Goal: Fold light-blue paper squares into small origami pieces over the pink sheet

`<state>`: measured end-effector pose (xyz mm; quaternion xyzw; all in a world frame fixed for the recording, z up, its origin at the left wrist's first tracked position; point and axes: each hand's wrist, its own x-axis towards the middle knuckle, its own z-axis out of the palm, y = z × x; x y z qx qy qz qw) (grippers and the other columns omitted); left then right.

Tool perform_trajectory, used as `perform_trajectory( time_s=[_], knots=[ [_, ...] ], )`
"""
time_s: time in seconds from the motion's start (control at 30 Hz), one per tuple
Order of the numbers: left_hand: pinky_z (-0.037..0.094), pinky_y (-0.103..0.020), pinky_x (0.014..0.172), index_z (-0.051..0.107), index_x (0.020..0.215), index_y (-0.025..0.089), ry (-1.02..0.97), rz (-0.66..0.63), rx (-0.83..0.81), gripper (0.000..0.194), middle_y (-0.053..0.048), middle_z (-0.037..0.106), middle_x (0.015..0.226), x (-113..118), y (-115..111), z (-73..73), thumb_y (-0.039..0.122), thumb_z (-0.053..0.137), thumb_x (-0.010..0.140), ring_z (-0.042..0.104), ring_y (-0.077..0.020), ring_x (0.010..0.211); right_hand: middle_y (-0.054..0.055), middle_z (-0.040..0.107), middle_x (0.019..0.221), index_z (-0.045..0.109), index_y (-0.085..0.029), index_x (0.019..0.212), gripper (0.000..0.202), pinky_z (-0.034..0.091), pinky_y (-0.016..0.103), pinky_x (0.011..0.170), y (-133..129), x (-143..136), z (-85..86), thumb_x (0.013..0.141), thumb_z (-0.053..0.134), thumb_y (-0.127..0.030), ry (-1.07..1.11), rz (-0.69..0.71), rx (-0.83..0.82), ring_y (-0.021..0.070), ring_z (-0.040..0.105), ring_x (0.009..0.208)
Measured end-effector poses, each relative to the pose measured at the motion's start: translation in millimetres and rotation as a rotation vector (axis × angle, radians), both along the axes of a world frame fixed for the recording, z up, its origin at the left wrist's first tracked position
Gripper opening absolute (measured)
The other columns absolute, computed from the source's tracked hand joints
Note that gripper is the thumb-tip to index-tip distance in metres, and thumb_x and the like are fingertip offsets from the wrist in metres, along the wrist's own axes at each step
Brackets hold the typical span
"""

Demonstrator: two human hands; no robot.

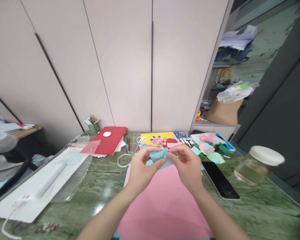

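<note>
A small piece of light blue paper [160, 155], creased or folded, is held up between both hands over a large pink sheet [165, 203]. My left hand [145, 166] pinches its left side between thumb and fingers. At its right edge, the thumb and fingertips of my right hand [187, 165] are closed on the same paper. Part of the piece is covered by the fingers, so its full shape cannot be made out. Beneath the pink sheet, blue edges of other sheets show at the left.
Behind the hands lie scissors [141, 139], small coloured balls [158, 140] and a yellow sheet [168, 134]. At right are a black phone [220, 180], a lidded jar of liquid [255, 166] and folded paper pieces [216, 157]. A tape roll [124, 160] and red folder [107, 141] are left.
</note>
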<state>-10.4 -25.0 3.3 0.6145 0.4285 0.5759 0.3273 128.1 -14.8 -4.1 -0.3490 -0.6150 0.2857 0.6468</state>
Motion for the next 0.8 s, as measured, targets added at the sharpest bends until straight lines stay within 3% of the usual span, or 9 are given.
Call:
perform_trajectory(
  time_s=[0.37, 0.8],
  knots=[
    [0.043, -0.023, 0.064, 0.065, 0.085, 0.022, -0.034, 0.009, 0.012, 0.02, -0.002, 0.065, 0.084, -2.4, -0.3, -0.7, 0.018, 0.069, 0.065, 0.058, -0.0145, 0.077, 0.001, 0.062, 0.08, 0.06, -0.023, 0.081, 0.011, 0.05, 0.027, 0.068, -2.5, 3.6, 4.0, 0.072, 0.067, -0.022, -0.013, 0.04, -0.014, 0.015, 0.06, 0.076],
    [0.043, -0.023, 0.065, 0.066, 0.087, 0.024, -0.024, -0.042, 0.045, 0.017, -0.001, 0.065, 0.085, -4.2, -2.4, -0.8, 0.019, 0.066, 0.07, 0.057, -0.0144, 0.078, 0.001, 0.063, 0.078, 0.063, -0.024, 0.08, 0.011, 0.049, 0.027, 0.062, -4.0, 5.3, 4.3, 0.071, 0.068, -0.023, -0.053, 0.02, -0.007, 0.0155, 0.061, 0.071]
  ],
)
